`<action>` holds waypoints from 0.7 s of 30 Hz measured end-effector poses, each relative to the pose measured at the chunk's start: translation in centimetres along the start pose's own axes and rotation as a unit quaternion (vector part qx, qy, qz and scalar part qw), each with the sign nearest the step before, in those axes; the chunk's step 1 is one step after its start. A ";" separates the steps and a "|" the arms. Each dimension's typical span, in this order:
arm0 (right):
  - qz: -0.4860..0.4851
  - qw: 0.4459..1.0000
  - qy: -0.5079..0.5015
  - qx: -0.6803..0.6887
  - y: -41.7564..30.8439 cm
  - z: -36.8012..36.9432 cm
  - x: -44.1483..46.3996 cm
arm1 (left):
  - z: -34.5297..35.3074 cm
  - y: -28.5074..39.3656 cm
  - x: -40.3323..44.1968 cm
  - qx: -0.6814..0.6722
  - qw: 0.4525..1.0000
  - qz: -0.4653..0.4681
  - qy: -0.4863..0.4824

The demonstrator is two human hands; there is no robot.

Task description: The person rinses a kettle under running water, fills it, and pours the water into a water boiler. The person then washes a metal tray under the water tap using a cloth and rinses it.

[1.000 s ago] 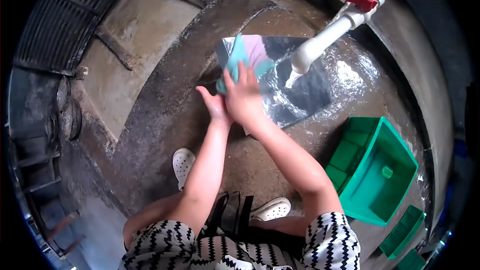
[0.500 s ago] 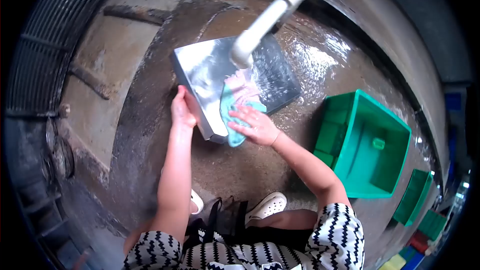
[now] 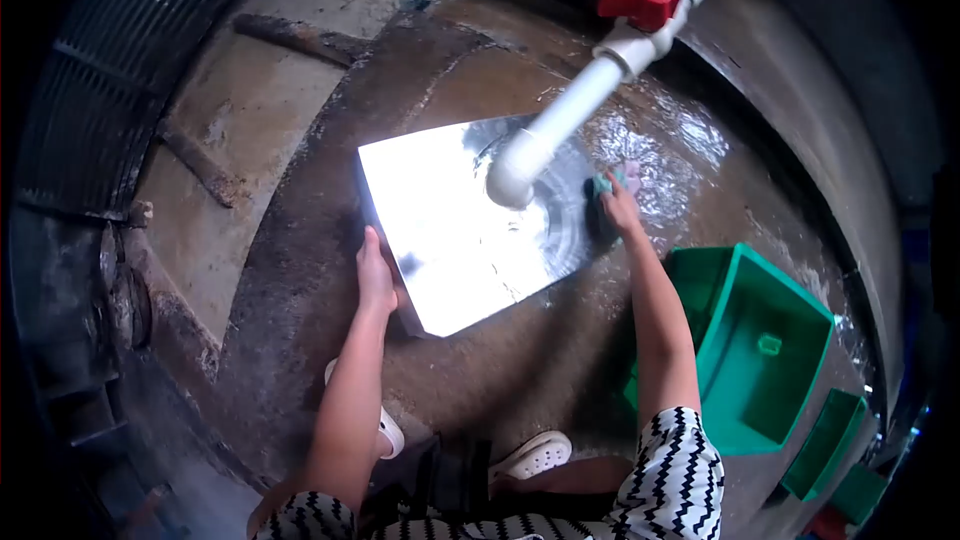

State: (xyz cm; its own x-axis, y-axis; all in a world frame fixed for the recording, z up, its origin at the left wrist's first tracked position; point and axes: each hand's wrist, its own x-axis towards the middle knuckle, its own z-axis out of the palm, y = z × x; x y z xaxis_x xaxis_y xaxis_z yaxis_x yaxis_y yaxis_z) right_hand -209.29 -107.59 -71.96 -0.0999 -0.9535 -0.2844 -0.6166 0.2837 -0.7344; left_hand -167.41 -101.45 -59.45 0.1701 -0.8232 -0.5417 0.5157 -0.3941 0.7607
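Note:
A shiny rectangular metal box is held up beneath a white pipe spout, its flat face turned upward and glaring with light. My left hand grips the box's left side wall, thumb along the edge and the other fingers hidden behind it. At the box's right edge, my right hand is closed on a teal and pink cloth, partly covered by the fingers. Water spreads in rings over the metal below the spout.
A red valve handle sits on the white pipe. To the right stands a green plastic crate, with a smaller green bin beyond it. The concrete floor is wet. A metal grille is at the upper left.
My right hand has carried the cloth from the box's near edge to its far right edge. The pipe, box and crate appear lower in view. My left hand keeps its hold.

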 end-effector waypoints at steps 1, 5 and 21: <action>-0.007 0.999 0.032 0.018 -1.3 1.0 2.1 | 0.1 0.1 -0.5 0.016 1.000 0.003 0.008; -0.174 0.977 0.126 0.010 -5.6 4.5 10.5 | -0.2 -1.1 -2.0 0.058 0.994 0.060 0.074; -0.401 0.910 0.103 -0.015 -34.5 13.6 -3.2 | 0.4 -1.2 -2.6 0.031 0.991 0.112 0.060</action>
State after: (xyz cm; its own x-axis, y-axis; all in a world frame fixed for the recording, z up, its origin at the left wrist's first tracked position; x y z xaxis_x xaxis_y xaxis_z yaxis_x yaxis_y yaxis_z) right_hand -177.09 -112.95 -54.12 0.2505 -0.8520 0.4598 -0.5766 -0.5128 -0.6361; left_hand -168.79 -98.96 -58.78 0.3752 -0.8395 -0.3931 0.4024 -0.2345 0.8849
